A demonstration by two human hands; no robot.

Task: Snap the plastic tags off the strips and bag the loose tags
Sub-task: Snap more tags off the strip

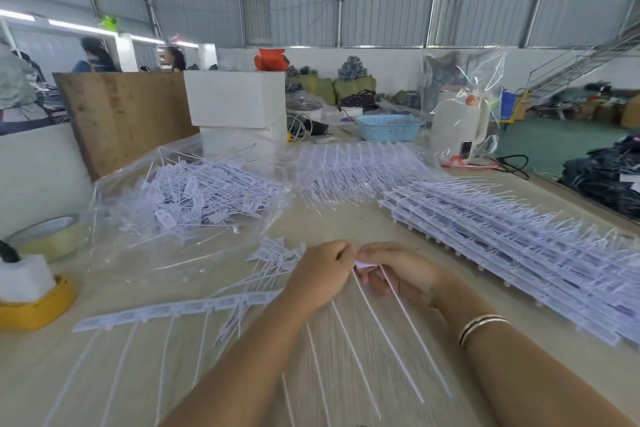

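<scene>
Left hand (323,265) and right hand (398,274) pinch one tag (363,264) between them

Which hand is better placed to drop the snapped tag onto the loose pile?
Left, probably. The left hand lies nearest the loose tags and the bagged tags; the right hand sits on the uncut strips' side.

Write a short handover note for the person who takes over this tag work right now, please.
Left hand and right hand both pinch one tag at the end of the strip lying across the table.
Done: many loose tags in the clear bag; a few snapped tags lie unbagged by the left hand.
Left: finish this strip, the stacked strips on the right, then bag the loose ones.
</scene>
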